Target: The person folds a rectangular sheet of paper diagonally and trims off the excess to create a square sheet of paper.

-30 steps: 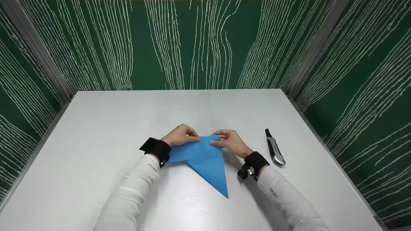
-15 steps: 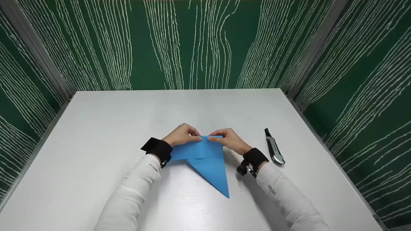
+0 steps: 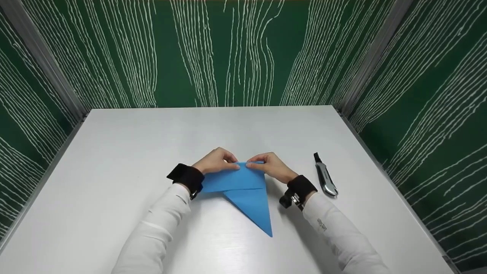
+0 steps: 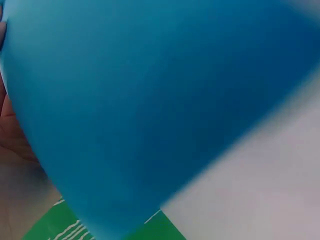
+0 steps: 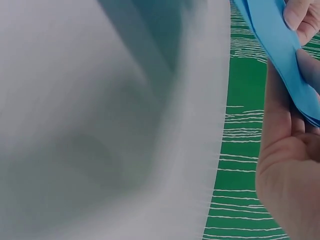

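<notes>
Blue paper (image 3: 243, 179): head view first, and it's folded, held between two hands over the table (image 3: 125, 160), one point aimed back at the person; whether that tip touches down, I can't tell.
Left hand (image 3: 217, 160): up at the paper's far edge, pinching it, thumb on the near face, fingers round the back, probably to stop the layers sliding.
Right hand (image 3: 277, 167): on that same edge of the paper, a matching pinch, thumb tip near thumb tip; two grips so close together look meant to keep the edge straight.
Knife (image 3: 325, 179): lying to the right of the paper, well apart from it, untouched, seemingly parked there to leave both hands room.
Black strap (image 3: 186, 177): left wrist, right across the paper's left end, hiding it.
Green wall (image 3: 182, 68): beyond the paper, streaked with white lines.
Left wrist view: paper nearly everywhere, blurred; a little hand peeks past its edge, so the pinch can't be read from here.
Right wrist view: paper at a slant, layers showing! Thumb on one face, fingers behind, which would squeeze those layers together; the other hand grips just further along.
</notes>
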Available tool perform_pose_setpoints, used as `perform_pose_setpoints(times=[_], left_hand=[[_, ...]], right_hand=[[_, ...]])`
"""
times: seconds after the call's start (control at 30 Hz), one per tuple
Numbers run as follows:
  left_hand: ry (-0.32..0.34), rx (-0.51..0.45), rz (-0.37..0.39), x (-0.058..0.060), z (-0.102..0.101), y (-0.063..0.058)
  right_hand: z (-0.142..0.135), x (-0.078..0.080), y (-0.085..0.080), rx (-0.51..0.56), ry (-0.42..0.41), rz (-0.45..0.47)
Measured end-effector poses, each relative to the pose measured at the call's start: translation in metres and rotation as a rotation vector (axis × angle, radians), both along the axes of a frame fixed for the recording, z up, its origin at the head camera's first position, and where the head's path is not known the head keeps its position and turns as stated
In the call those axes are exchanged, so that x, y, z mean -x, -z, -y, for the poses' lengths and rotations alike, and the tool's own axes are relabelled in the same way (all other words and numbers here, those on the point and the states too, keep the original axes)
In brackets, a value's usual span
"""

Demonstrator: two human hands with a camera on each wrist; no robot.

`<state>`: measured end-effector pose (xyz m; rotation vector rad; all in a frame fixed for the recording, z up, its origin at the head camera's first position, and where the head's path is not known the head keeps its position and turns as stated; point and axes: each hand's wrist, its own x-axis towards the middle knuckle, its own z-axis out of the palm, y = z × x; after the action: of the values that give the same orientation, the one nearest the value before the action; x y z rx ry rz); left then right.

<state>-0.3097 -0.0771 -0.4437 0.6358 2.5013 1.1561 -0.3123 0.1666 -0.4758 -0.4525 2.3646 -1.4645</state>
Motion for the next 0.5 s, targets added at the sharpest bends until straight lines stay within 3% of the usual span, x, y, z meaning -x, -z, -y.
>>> perform_pose_setpoints(times=[0.13, 0.27, 0.5], left_hand=[[0.016, 0.002, 0.018, -0.0007, -0.0036, 0.0005], [-0.009, -0.014, 0.022, -0.0011, -0.0055, 0.0005], [-0.025, -0.011, 0.014, -0.0009, -0.0035, -0.0003]], right_hand=[[0.0001, -0.0003, 0.0001, 0.008, 0.0, -0.005], [0.0003, 0.0002, -0.0011, 0.015, -0.003, 0.007], [-0.009, -0.0003, -0.0059, 0.069, -0.039, 0.095]])
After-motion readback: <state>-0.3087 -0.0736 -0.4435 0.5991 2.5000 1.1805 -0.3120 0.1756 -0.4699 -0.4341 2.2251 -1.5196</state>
